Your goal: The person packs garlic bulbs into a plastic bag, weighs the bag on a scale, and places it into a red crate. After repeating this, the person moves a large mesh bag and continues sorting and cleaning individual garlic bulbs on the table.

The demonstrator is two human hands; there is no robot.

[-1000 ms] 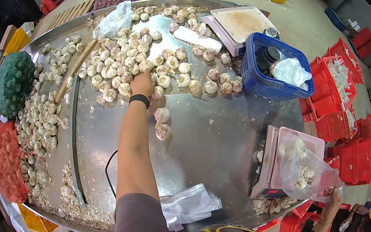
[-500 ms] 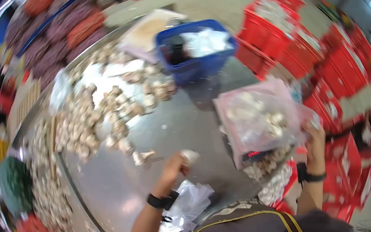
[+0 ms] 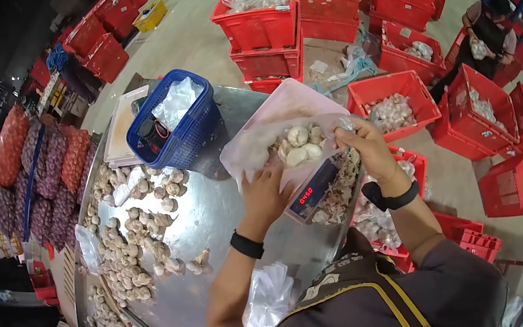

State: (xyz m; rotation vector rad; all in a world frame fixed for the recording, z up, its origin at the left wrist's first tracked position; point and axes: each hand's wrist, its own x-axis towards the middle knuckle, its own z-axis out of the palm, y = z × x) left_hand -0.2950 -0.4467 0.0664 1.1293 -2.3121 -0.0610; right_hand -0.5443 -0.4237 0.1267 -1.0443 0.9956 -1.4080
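Observation:
A clear plastic bag [image 3: 327, 128] with several peeled-looking white garlic bulbs [image 3: 299, 136] in it lies on the pink tray [image 3: 288, 95] of a digital scale. The scale's red display [image 3: 307, 195] reads about 0.450. My right hand [image 3: 367, 146] is closed, pinching the bag's right edge. At the bag's near left side, my left hand [image 3: 265, 193] has its bent fingers on the plastic, closed on the edge; its fingertips are partly hidden. Loose unpacked garlic [image 3: 127, 251] is heaped on the metal table [image 3: 207, 205] to the left.
A blue basket [image 3: 185, 124] holding folded plastic bags stands at the table's far side. Flat clear bags [image 3: 269, 294] lie near my body. Garlic skins [image 3: 341, 195] gather beside the scale. Red crates [image 3: 394, 99] with bagged garlic stand on the right, where another person [image 3: 486, 38] sits.
My left hand has moved right from over the table to the bag, and the garlic bulb it held no longer shows in it. My view has turned to the right.

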